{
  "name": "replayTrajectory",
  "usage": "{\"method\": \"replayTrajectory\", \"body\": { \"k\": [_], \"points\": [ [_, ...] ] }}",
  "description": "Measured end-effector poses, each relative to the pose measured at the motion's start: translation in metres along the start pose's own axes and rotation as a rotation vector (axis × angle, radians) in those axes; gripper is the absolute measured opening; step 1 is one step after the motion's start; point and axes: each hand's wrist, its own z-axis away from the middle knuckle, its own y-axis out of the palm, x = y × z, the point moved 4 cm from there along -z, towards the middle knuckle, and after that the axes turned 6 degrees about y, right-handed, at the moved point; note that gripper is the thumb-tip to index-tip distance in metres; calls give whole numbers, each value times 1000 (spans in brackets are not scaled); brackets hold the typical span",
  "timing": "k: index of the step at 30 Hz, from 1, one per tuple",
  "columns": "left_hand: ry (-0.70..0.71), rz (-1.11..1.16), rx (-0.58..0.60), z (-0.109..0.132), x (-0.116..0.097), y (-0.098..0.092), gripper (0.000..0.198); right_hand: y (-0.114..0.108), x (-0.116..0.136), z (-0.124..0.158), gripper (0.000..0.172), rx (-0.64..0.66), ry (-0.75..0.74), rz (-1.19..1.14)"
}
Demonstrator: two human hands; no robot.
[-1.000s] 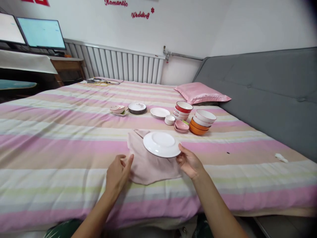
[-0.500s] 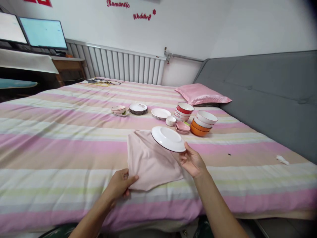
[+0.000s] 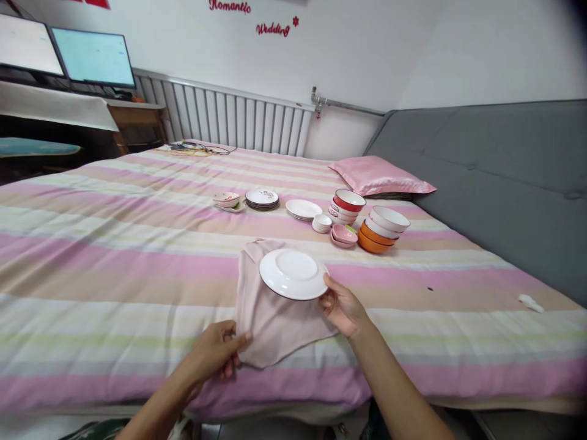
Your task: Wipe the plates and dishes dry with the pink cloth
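A white plate with a dark rim (image 3: 294,274) is held underside up in my right hand (image 3: 343,307), which grips its right edge. The plate hovers over a pale pink cloth (image 3: 284,330) on the bed. My left hand (image 3: 221,349) pinches the cloth's left edge between thumb and fingers. Part of the cloth is hidden under the plate.
Beyond the cloth stand patterned plates (image 3: 262,198), white plates (image 3: 303,209), tiny white dishes (image 3: 321,223), pink bowls (image 3: 343,234), red-rimmed bowls (image 3: 349,200) and orange bowls (image 3: 376,237). Farther back lie a pink pillow (image 3: 380,175) and cables (image 3: 195,148).
The plate in my right hand has moved left and down, nearer my left hand, and its underside faces me more. My left hand keeps its pinch on the cloth. The view has shifted slightly.
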Motion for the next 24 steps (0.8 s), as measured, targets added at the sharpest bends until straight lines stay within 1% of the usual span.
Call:
{"method": "replayTrajectory", "body": {
  "k": [2, 4, 7, 10, 13, 17, 20, 24],
  "points": [
    [19, -50, -110, -6, -4, -13, 41, 3, -7, 1, 24, 1, 52, -33],
    [35, -94, -234, -18, -10, -28, 41, 5, -13, 1, 27, 10, 97, -49],
    [49, -131, -349, -46, -18, -46, 36, 7, -20, 2, 29, 24, 144, -55],
    [27, -148, -437, -76, -23, -56, 34, 7, -23, 2, 27, 32, 164, -54],
    [-36, -154, -454, -101, -24, -55, 33, 5, -24, 2, 29, 32, 174, -56],
    [-88, -131, -418, -122, -26, -52, 32, 1, -29, -1, 32, 38, 197, -62],
    [-104, -120, -400, -130, -27, -52, 31, 0, -34, -4, 34, 59, 218, -51],
    [-68, -106, -409, -132, -25, -50, 30, 0, -38, -6, 34, 103, 227, -28]
  ]
}}
